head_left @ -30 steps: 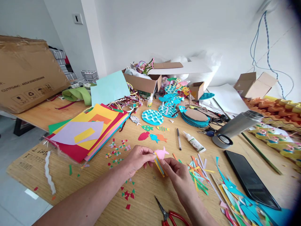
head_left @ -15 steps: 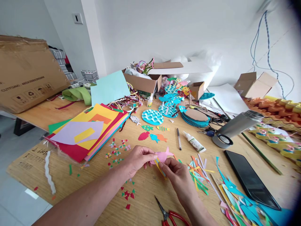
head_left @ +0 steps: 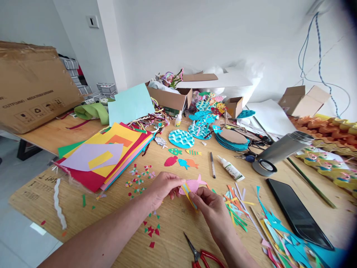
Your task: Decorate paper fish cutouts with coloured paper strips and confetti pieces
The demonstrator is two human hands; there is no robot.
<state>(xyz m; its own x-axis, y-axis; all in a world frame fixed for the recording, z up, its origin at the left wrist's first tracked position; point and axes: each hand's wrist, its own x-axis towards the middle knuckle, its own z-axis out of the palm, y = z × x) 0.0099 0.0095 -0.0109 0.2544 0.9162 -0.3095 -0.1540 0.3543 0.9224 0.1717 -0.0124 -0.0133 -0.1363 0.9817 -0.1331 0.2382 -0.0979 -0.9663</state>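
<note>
Red-handled scissors [head_left: 196, 254] lie nearest on the wooden bench [head_left: 173, 230], on the near side of the pink paper fish [head_left: 192, 185]. Small red and green scraps [head_left: 151, 231] are strewn to the near left of that fish. The fish itself is between the two hands, its tail pointing right. The right hand [head_left: 212, 204] has thumb and fingers pinched on a yellow and light-blue strip [head_left: 186, 189], which runs slantwise across the fish; the left hand [head_left: 164, 186] has its fingertips clamped on the fish at its upper left. Fingers cover part of both, so whether the strip is fixed there is hard to tell. Right of the fish lies a loose heap of coloured strips [head_left: 235, 206], and farther right a black phone [head_left: 299, 212]. Beyond the fish, to the right, are a glue bottle [head_left: 231, 168] and a pen [head_left: 212, 165]. Beyond it, slightly left, lie five paper cut-outs [head_left: 170, 161] shaped like fish, then a blue disc [head_left: 181, 144] with wavy ridges. A stack of coloured paper [head_left: 122, 136] sits well left of the fish.
</note>
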